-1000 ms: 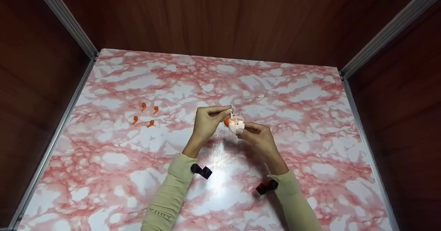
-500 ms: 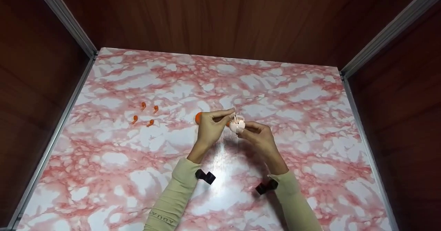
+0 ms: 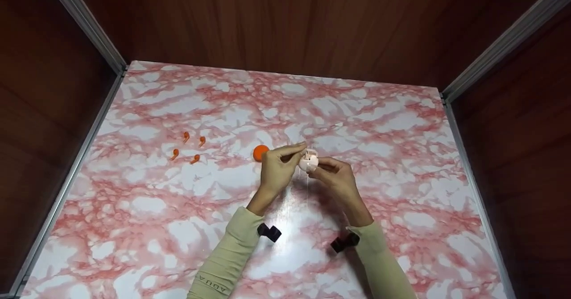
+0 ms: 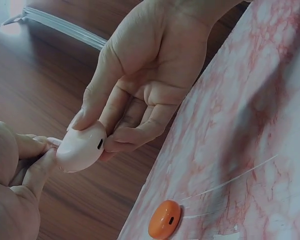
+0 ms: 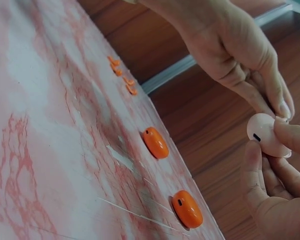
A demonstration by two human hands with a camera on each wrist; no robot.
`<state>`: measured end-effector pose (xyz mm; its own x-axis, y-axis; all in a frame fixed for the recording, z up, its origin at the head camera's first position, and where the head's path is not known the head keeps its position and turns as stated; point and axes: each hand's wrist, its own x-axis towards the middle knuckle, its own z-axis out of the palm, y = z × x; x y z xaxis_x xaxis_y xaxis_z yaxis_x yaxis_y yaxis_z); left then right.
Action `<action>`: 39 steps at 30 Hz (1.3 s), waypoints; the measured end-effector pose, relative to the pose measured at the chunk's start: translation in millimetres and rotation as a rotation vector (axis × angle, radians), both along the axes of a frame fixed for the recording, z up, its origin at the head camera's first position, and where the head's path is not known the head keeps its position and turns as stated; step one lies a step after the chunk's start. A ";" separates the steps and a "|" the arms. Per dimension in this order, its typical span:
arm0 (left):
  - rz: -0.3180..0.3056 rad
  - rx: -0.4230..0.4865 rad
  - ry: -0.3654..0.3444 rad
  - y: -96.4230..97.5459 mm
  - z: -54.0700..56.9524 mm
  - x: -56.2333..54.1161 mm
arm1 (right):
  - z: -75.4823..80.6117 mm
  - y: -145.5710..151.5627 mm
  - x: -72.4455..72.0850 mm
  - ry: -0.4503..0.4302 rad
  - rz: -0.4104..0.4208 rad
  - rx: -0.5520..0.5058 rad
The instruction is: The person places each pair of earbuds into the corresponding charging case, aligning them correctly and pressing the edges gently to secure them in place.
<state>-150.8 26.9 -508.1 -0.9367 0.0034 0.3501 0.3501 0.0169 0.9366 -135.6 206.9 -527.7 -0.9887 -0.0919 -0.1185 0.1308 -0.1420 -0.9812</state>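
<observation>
My right hand (image 3: 337, 178) holds a pale pink earbud case (image 3: 308, 163) between thumb and fingers, raised above the table, with its lid up. At the case's opening, my left hand (image 3: 277, 169) pinches a whitish earbud (image 4: 54, 142) between thumb and fingertips. Most of that earbud is hidden by the fingers and the case. The left wrist view shows the case's rounded underside and dark charging port, with the right hand (image 4: 155, 75) curled around its side. Seen from the right wrist, the left hand (image 5: 235, 60) reaches the case from above.
An orange earbud case (image 3: 261, 153) lies just left of my left hand. The right wrist view shows a second orange case (image 5: 187, 209), hidden from the head view. Several orange earbuds (image 3: 195, 159) lie farther left on the marbled table (image 3: 151, 245). Wooden panels (image 3: 276, 26) enclose it.
My left hand has moved right and slightly down, bringing the pinched earbud to the pale case's opening. One orange case came into sight at its left; the other became covered. My right hand stays put.
</observation>
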 end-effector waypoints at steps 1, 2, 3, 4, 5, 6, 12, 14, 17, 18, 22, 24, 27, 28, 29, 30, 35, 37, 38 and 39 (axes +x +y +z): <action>0.002 -0.004 0.002 0.1 0.0 0.4 | -0.1 -0.3 0.0 0.001 -0.004 -0.002; 0.003 -0.005 0.004 0.3 -0.1 0.5 | -0.2 -0.4 0.0 0.002 -0.005 -0.003; 0.004 -0.008 0.006 0.5 -0.3 0.7 | -0.5 -0.7 -0.1 0.004 -0.008 0.000; 0.007 -0.013 0.007 0.7 -0.4 1.0 | -0.6 -1.0 -0.2 0.007 -0.010 0.001; 0.007 -0.015 0.007 0.9 -0.5 1.3 | -0.7 -1.4 -0.2 0.010 -0.014 0.002; 0.009 -0.020 0.008 1.2 -0.8 1.5 | -0.9 -1.7 -0.2 0.012 -0.018 0.003; 0.021 -0.068 0.023 2.0 -2.9 2.2 | -2.5 -2.8 0.2 0.010 -0.042 0.015; 0.029 -0.089 0.026 2.0 -3.7 2.4 | -3.1 -2.7 0.2 0.009 -0.047 0.018; 0.071 -0.170 0.039 2.2 -4.5 3.4 | -3.9 -2.1 -0.5 0.007 -0.058 0.011; 0.089 -0.202 0.044 2.3 -4.9 3.9 | -4.0 -1.9 -0.8 0.008 -0.064 0.007; 0.150 -0.298 0.069 2.4 -6.7 5.1 | -4.0 -1.3 -1.8 0.020 -0.083 -0.001; 0.162 -0.313 0.085 2.3 -7.4 5.2 | -4.0 -1.5 -1.8 0.027 -0.086 -0.001; 0.163 -0.334 0.108 2.0 -8.3 4.8 | -4.5 -2.1 -1.3 0.039 -0.084 -0.009; 0.158 -0.340 0.114 2.0 -9.0 4.3 | -5.1 -2.2 -1.2 0.039 -0.084 -0.012; 0.151 -0.347 0.119 1.9 -9.5 4.0 | -5.5 -2.3 -1.0 0.041 -0.085 -0.012; 0.143 -0.350 0.120 1.7 -10.2 3.7 | -6.0 -2.3 -0.9 0.043 -0.083 -0.015; 0.097 -0.331 0.106 0.0 -15.0 2.3 | -7.9 -1.1 -0.4 0.036 -0.069 -0.019; 0.088 -0.314 0.097 -0.9 -16.6 2.4 | -8.2 -0.8 -0.5 0.028 -0.064 -0.016; 0.085 -0.306 0.094 -1.2 -17.1 2.4 | -8.1 -0.8 -0.5 0.023 -0.062 -0.016; 0.083 -0.300 0.092 -1.6 -17.4 2.5 | -7.9 -0.9 -0.5 0.018 -0.060 -0.017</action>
<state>-148.3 25.3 -525.6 -0.9028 0.0439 0.4278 0.4184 0.3197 0.8501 -136.1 206.1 -535.6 -0.9945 -0.0341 -0.0991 0.1034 -0.1656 -0.9808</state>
